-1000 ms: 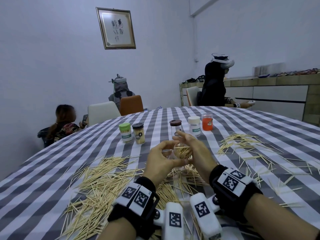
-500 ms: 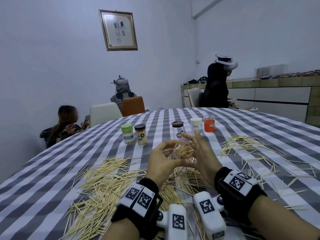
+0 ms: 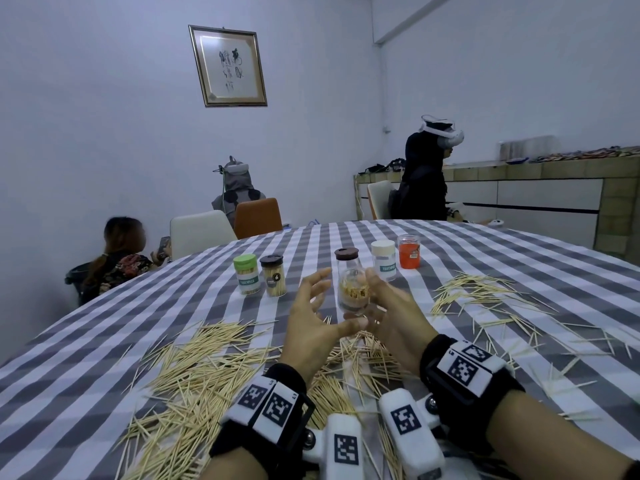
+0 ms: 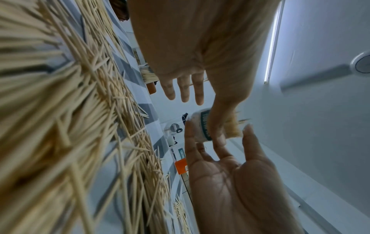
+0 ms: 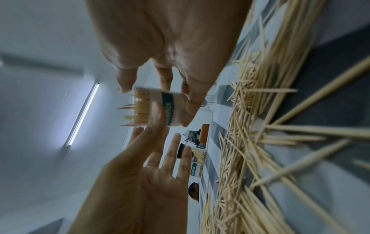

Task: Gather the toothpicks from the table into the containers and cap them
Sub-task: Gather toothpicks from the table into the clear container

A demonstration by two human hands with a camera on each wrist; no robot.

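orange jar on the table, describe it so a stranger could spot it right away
On the grey-and-white checked tablecloth, five small containers stand in a row beyond the hands. The orange jar is the rightmost, beside the white-capped container. It alone is bright orange.

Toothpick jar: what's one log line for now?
right hand: grips toothpick jar | left hand: thumb touches it | cap: off | loose toothpicks: on table

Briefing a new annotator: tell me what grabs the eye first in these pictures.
An uncapped jar crammed with toothpicks, held up at centre by the right hand, the left hand open beside it with its thumb touching it. Below, loose toothpicks litter the checked tablecloth; five more containers stand in a row behind.
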